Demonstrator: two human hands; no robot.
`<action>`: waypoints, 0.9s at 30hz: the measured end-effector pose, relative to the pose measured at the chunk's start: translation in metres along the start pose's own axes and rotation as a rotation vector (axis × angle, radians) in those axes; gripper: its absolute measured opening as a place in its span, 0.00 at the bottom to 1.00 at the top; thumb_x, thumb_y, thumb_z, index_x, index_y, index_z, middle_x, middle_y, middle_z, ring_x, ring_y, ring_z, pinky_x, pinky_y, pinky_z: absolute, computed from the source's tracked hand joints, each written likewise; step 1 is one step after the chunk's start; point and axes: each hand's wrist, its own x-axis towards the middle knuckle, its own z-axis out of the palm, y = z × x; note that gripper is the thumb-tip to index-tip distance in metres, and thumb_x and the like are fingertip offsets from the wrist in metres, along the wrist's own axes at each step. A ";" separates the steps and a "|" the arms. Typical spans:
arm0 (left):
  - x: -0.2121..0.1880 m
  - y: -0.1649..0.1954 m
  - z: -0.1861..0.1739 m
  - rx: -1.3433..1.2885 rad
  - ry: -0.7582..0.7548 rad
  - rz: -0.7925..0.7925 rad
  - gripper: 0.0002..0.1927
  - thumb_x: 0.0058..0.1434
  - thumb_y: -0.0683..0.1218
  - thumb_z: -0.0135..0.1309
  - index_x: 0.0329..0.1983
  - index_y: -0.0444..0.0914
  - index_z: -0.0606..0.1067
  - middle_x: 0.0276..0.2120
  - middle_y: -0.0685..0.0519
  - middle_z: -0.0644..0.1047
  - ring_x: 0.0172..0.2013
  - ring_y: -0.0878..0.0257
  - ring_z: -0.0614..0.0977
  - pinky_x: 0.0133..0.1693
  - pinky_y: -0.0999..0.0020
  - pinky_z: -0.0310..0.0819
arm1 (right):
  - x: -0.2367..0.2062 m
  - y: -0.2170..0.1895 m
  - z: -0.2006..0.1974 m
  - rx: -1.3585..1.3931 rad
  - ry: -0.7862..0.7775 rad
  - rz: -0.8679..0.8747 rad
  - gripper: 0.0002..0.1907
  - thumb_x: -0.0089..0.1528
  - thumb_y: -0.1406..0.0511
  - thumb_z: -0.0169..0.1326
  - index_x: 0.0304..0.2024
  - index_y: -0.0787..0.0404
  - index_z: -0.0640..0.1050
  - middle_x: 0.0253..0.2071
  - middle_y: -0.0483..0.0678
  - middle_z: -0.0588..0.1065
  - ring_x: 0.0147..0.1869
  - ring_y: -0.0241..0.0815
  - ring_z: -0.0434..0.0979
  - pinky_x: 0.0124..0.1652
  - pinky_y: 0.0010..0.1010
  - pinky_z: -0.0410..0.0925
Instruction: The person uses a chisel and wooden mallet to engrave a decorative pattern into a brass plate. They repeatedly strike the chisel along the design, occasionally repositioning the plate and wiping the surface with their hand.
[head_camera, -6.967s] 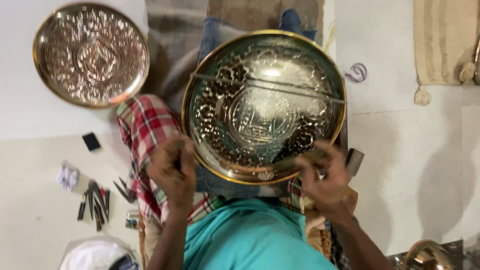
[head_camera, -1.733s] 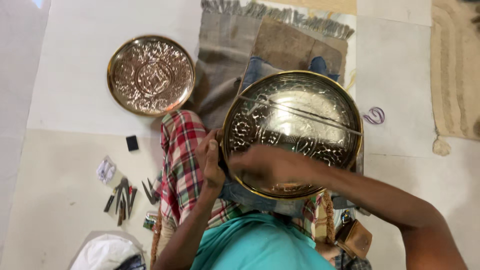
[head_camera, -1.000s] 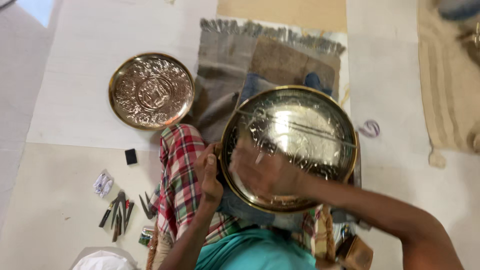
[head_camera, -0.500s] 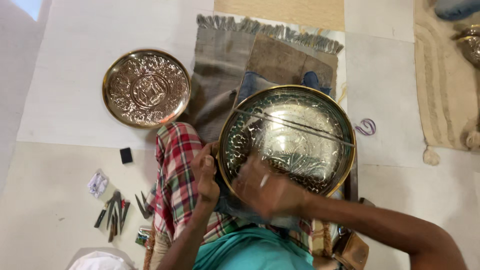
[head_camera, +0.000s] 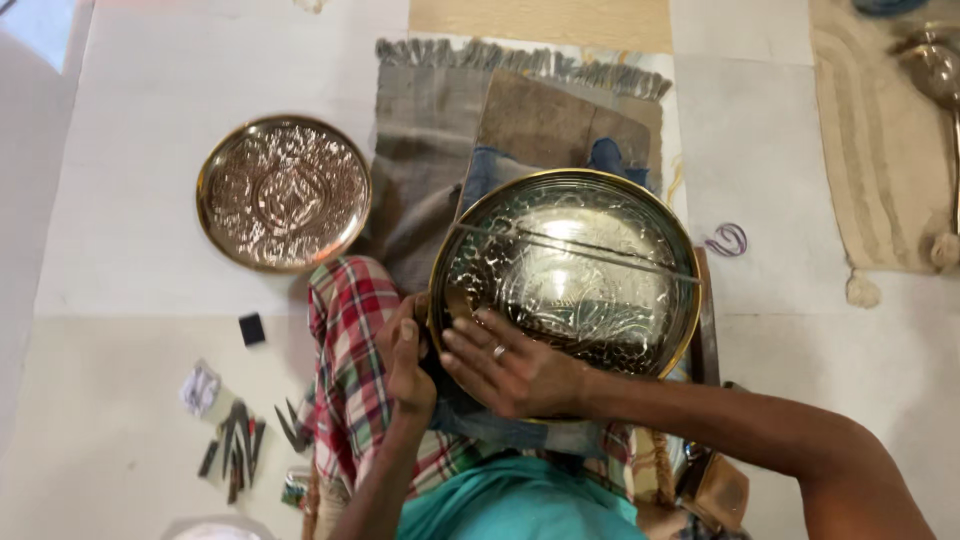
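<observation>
The large engraved brass tray (head_camera: 570, 275) sits at frame centre on the person's lap, just above both hands. The right hand (head_camera: 510, 365) lies flat and open on its lower left inner face, fingers spread toward the left, gripping nothing. The left hand (head_camera: 405, 350) curls around the rim at the tray's left edge (its grip looks closed on the rim). Both touch the tray. Compared with half a second earlier, the right hand has settled and sharpened; the smaller engraved plate (head_camera: 283, 193) remains at upper left, apart.
</observation>
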 end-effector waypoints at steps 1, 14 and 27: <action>0.000 -0.002 -0.001 0.021 -0.038 0.016 0.32 0.73 0.58 0.41 0.57 0.24 0.75 0.27 0.57 0.68 0.28 0.70 0.63 0.29 0.72 0.53 | -0.002 0.000 0.001 -0.081 0.014 -0.018 0.25 0.66 0.67 0.55 0.62 0.78 0.72 0.65 0.72 0.68 0.67 0.63 0.72 0.64 0.51 0.68; 0.002 0.005 0.000 0.095 -0.084 0.026 0.33 0.72 0.59 0.38 0.55 0.25 0.76 0.27 0.55 0.71 0.26 0.71 0.64 0.29 0.73 0.53 | 0.006 -0.010 0.016 0.144 0.000 0.359 0.30 0.65 0.63 0.56 0.64 0.77 0.68 0.69 0.70 0.64 0.75 0.65 0.62 0.70 0.58 0.55; -0.001 -0.007 -0.008 0.031 -0.119 0.105 0.31 0.75 0.58 0.38 0.56 0.25 0.72 0.42 0.48 0.77 0.41 0.64 0.76 0.44 0.72 0.68 | 0.013 -0.016 0.006 0.062 0.034 0.498 0.31 0.62 0.66 0.57 0.66 0.73 0.69 0.71 0.64 0.65 0.77 0.61 0.62 0.72 0.50 0.57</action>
